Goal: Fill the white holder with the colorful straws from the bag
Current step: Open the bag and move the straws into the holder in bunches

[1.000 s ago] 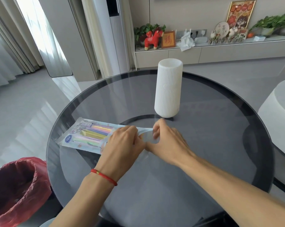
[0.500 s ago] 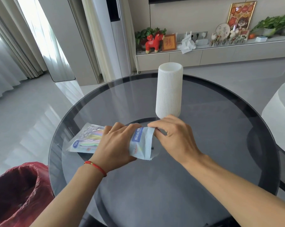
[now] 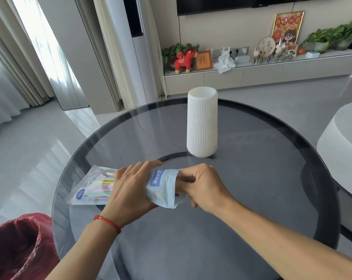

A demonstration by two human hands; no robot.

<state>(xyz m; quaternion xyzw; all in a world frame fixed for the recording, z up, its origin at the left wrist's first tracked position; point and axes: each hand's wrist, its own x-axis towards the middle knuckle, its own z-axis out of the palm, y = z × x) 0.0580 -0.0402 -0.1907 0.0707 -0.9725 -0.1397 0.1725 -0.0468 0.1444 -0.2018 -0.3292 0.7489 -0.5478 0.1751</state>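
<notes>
Nearest, two bare forearms reach in over the near rim of the round dark-glass bench (image 3: 252,199), the left wrist wearing a red string bracelet (image 3: 108,222). Left hand (image 3: 130,190) grips the bag (image 3: 161,186) around its middle, fingers curled over the top and thumb under. Right hand (image 3: 203,188) has its fingers curled and tucked into the bag's open mouth; whether they pinch a straw inside cannot be told.

Bag: pale blue-white printed plastic, blue label patches, mouth end lifted and turned toward the right hand, tail end lying on the glass to the left of the left hand. Colorful straws (image 3: 105,185) show through the clear window there: yellow, purple, green, pink, lying side by side along the bag's length.

Beyond the bag, well apart from it, stands the white holder (image 3: 202,122): tall ribbed cylinder, upright, open top, a smooth band at mid height. Bare glass lies between bag and holder, and more to the right of the holder out to the dark rim.

Left of the bag and below the bench edge, a bin lined in red plastic (image 3: 19,249). Far beyond the holder, a low cabinet (image 3: 221,77) along the wall carries a red toy horse (image 3: 184,61), plants and frames.
</notes>
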